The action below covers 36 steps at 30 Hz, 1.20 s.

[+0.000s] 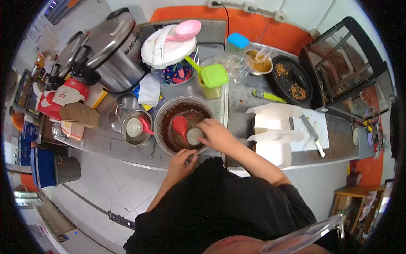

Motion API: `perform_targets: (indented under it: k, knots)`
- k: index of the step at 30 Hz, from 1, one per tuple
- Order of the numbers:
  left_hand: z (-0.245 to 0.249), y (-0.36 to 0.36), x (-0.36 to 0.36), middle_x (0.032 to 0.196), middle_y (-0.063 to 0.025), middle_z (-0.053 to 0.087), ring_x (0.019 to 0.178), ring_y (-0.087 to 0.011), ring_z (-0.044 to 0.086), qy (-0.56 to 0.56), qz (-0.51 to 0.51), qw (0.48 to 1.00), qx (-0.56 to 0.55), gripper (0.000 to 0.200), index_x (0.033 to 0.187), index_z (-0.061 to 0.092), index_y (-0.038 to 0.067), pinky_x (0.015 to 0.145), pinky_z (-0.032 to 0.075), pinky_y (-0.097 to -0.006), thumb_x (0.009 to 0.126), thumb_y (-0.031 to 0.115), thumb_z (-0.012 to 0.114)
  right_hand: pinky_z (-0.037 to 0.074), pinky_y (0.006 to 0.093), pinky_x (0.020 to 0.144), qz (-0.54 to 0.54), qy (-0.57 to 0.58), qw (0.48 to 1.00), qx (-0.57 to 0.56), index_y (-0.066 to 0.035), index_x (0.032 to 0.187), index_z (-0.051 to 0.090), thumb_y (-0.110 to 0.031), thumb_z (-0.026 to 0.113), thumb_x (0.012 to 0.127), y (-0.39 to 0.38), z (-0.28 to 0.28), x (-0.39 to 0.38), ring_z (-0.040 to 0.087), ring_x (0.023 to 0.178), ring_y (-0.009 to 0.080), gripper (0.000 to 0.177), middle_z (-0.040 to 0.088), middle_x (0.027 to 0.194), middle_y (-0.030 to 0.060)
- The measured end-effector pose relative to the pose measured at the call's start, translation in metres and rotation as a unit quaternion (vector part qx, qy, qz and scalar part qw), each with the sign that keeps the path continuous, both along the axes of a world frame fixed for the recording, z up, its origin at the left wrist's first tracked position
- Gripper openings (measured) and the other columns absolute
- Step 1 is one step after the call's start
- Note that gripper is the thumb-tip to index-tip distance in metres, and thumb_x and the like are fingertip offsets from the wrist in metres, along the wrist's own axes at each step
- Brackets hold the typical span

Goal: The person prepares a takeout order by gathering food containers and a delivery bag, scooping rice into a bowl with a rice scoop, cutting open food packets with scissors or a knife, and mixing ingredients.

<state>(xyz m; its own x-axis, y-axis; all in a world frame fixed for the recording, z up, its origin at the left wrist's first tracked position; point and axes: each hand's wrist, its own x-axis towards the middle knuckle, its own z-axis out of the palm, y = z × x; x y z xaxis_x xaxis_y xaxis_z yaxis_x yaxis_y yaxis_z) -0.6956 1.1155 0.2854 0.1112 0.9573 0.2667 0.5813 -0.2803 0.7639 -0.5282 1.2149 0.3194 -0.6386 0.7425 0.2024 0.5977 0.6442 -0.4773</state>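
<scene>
A large metal bowl (pixel 160 117) with a dark red-brown sauce coating its inside stands at the counter's front edge. Inside it lies a red ladle (pixel 180 123), its handle pointing toward me. My right hand (pixel 212 134) reaches over the bowl's right side, its fingers closed on the rim of a small round cup (pixel 195 136). At the bowl's front rim is my left hand (pixel 182 163), fingers bent and pressed together; whether it grips the rim or something small I cannot make out.
Left of the bowl sits a smaller metal bowl (pixel 137 143) holding a white bowl. Behind stand a floral container (pixel 175 73) and a green-lidded tub (pixel 215 76). Open white boxes (pixel 274 148), a knife (pixel 311 129) and a black pan (pixel 292 80) are on the right.
</scene>
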Motion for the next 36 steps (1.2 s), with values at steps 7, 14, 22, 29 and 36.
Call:
perform_targets:
  k: [7,14,22,29,36]
  knots:
    - [0.003,0.039,-0.052,0.070,-0.0153,0.058,0.062,-0.0287,0.058,0.070,-0.016,0.992,-0.102,0.017,0.087,0.059,0.005,0.055,0.044,-0.0360,0.074,0.015,0.059,0.047,0.0393,0.074,-0.039,-0.337,0.925,-0.173,0.000,0.104,0.046,-0.029,0.068,0.061,0.012,-0.066,-0.072,0.055,0.091,0.0306,0.057,0.052,0.100,0.0211]
    - [-0.030,0.107,-0.028,0.081,-0.0150,0.061,0.078,-0.0319,0.059,0.438,-0.392,0.787,-0.187,0.018,0.087,0.060,0.004,0.064,0.049,-0.0394,0.072,0.011,0.053,0.037,0.0371,0.088,-0.327,0.128,0.932,-0.087,0.000,0.117,0.038,-0.025,0.069,0.062,0.005,0.021,0.036,0.046,0.104,0.0319,0.068,0.046,0.111,0.0225]
    - [-0.076,0.112,-0.027,0.076,-0.0138,0.063,0.072,-0.0265,0.062,0.491,-0.445,0.748,-0.039,0.015,0.075,0.064,0.002,0.060,0.051,-0.0348,0.071,0.010,0.052,0.035,0.0458,0.090,-0.428,-0.059,0.877,-0.209,-0.001,0.121,0.031,-0.031,0.061,0.065,0.035,-0.091,0.041,0.039,0.105,0.0470,0.070,0.038,0.115,0.0306]
    - [0.083,0.120,-0.076,0.073,-0.0165,0.056,0.069,-0.0343,0.056,0.197,-0.182,0.963,0.027,0.021,0.093,0.051,0.005,0.059,0.044,-0.0419,0.072,0.003,0.050,0.040,0.0397,0.079,-0.294,0.146,0.938,0.114,-0.003,0.105,0.050,-0.015,0.060,0.073,0.107,0.025,-0.001,0.046,0.093,0.0343,0.035,0.048,0.097,0.0186]
    - [0.026,0.208,-0.131,0.073,-0.0139,0.056,0.069,-0.0336,0.056,0.219,-0.023,0.972,0.080,0.013,0.087,0.054,0.008,0.059,0.045,-0.0412,0.075,0.008,0.049,0.041,0.0333,0.083,-0.251,0.290,0.919,-0.094,-0.001,0.107,0.052,-0.018,0.072,0.063,0.315,0.003,-0.072,0.051,0.096,0.0236,0.051,0.054,0.105,0.0121]
